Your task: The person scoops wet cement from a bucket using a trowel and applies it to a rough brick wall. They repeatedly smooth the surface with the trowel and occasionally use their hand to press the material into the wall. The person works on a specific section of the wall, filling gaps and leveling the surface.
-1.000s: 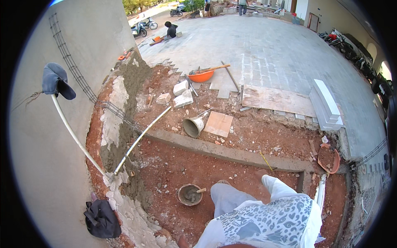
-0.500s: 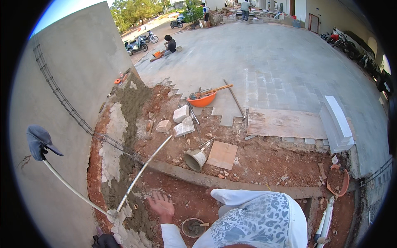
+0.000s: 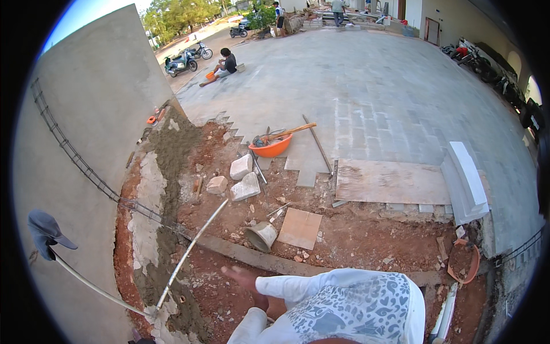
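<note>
My right hand reaches leftward over the red soil of the trench, its fingers stretched out and nothing seen in it. Close below it is my left hand, partly hidden by the white sleeves, so its fingers do not show clearly. Whether the hands touch I cannot tell. To their left, a pale pole slants across the trench beside a strip of wet grey mortar. Beyond the hands, a mortar-stained bucket lies tipped on the soil next to a square tan board.
A concrete beam crosses the trench. Pale stone blocks and an orange basin with tools stand farther off. A wooden sheet lies on the paving. A grey cap hangs on a bent pipe at left. A person sits far off.
My hands have come together; the left was spread palm-up farther left, and the right has swung left. My arms now cover the small bucket of mortar. The view has shifted slightly.
</note>
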Demonstrator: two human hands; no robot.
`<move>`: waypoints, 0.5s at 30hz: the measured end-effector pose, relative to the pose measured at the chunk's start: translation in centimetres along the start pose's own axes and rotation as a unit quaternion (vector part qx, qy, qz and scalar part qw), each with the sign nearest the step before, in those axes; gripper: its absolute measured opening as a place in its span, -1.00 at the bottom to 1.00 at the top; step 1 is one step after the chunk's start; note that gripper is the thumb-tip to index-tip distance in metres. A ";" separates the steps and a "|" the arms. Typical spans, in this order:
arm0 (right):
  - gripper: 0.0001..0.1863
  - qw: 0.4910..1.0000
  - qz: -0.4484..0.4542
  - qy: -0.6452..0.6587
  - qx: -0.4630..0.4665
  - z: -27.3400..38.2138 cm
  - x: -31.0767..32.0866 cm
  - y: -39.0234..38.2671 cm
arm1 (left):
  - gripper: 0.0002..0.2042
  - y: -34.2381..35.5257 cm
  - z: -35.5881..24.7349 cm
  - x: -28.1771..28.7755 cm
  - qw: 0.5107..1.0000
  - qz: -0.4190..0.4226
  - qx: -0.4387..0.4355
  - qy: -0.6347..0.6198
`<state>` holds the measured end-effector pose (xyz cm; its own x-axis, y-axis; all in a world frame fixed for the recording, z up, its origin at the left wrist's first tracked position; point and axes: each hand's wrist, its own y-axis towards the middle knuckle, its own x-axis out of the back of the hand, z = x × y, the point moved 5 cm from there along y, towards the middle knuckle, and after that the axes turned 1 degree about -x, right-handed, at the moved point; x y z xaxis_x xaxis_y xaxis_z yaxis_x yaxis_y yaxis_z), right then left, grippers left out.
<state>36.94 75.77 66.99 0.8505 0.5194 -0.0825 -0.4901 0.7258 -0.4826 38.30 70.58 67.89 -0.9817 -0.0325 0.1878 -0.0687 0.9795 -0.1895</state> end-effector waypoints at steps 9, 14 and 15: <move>-0.23 0.837 0.532 0.121 0.039 11.5 3.5 -10.6 | -0.36 -8.8 16.4 -2.1 0.945 0.048 0.322 -0.031; -0.39 0.961 0.147 -0.050 -0.231 -15.1 14.6 -6.6 | -0.35 -13.8 21.9 0.3 0.905 -0.027 0.396 -0.152; -0.42 0.941 0.150 -0.024 -0.303 -19.7 15.9 -8.8 | -0.35 -15.2 23.3 1.0 0.894 -0.047 0.407 -0.183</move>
<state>58.51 68.81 52.78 0.6744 0.6903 -0.2622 -0.4963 0.1608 -0.8532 34.21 51.06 48.47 -0.9466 -0.3169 -0.0599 -0.1149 0.5048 -0.8555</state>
